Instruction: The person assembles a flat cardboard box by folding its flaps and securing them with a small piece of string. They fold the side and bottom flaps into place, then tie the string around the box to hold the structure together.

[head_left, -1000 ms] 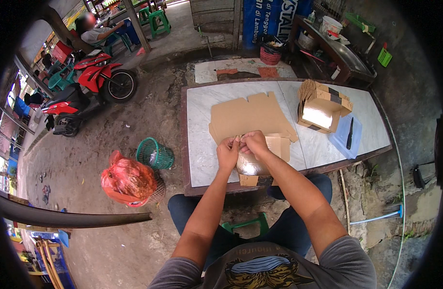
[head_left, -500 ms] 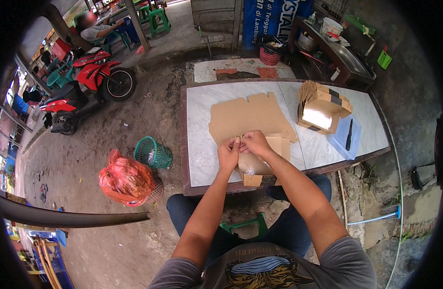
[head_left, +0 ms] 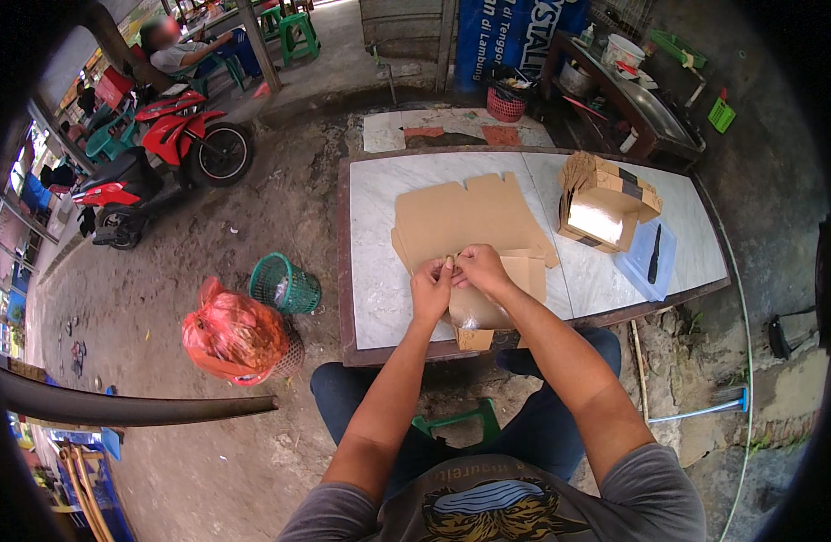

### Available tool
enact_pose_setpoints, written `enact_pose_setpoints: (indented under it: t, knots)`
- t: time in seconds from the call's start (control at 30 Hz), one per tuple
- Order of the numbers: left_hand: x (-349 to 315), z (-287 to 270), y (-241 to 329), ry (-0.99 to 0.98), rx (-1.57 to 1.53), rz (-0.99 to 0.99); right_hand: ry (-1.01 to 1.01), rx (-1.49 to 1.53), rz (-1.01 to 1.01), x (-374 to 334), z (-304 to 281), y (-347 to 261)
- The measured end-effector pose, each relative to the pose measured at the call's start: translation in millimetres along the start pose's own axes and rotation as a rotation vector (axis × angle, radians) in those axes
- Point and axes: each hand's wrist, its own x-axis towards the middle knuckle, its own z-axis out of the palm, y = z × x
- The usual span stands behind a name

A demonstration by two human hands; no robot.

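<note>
Over the near half of the table, my left hand [head_left: 431,287] and my right hand [head_left: 481,269] meet with fingertips pinched together. They close on the upper left corner of a partly folded cardboard box [head_left: 483,312], whose inside is shiny. Exactly which flap sits between the fingers is hidden. The box's near end [head_left: 475,339] overhangs the table edge by my lap. Just beyond it lies a flat brown cardboard sheet [head_left: 460,215] with notched edges. To the right, a folded cardboard box [head_left: 600,217] rests on its side with its shiny inside showing.
A black knife [head_left: 654,255] lies on a translucent blue plastic lid or tray [head_left: 639,273] at the right of the marble-topped table [head_left: 379,312]. Left on the floor stand a green basket [head_left: 300,291] and a basket with a red plastic bag [head_left: 234,334]. Farther off are a red motorbike [head_left: 167,149] and a seated person.
My hands stay pinched at the same corner, with only slight finger movement. The whole view has shifted a little; the box and cardboard sheet lie as before.
</note>
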Motion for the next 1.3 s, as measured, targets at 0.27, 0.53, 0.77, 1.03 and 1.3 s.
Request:
enact_pose_setpoints:
  t: [0.27, 0.53, 0.77, 1.03, 1.3]
  knots:
    - [0, 5, -10, 0.040, 0.014, 0.028, -0.023, -0.048, -0.026, 3, -4, 8]
    - [-1, 5, -2, 0.049, 0.083, 0.017, -0.072, -0.003, -0.053, -1, -5, 16]
    - [2, 10, -10, 0.080, 0.105, 0.038, 0.027, 0.061, -0.062, 0, 5, 30]
    - [-1, 8, 1, 0.126, 0.146, -0.019, 0.260, -0.433, -0.261, -9, 17, 20]
    - [-1, 6, 9, 0.079, -0.169, -0.126, 0.184, -0.228, -0.150, -6, 11, 26]
